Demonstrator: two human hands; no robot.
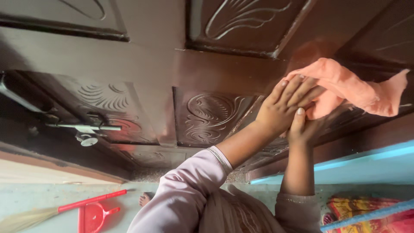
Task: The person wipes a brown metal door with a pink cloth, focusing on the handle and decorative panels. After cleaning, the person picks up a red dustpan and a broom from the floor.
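Note:
An orange cloth is pressed against a dark brown carved wooden door at the right. My left hand lies flat over the cloth's near end with its fingers spread on it. Just beneath, my right hand grips the same cloth, thumb up, partly hidden by the left hand. Both arms wear pale pink sleeves and reach up from the bottom of the view. The cloth's free end hangs out to the right.
A metal door bolt and knob sit on the door at the left. On the floor lie a broom with a red handle and a red dustpan, with a bare foot beside them. Colourful fabric lies at the bottom right below a blue wall.

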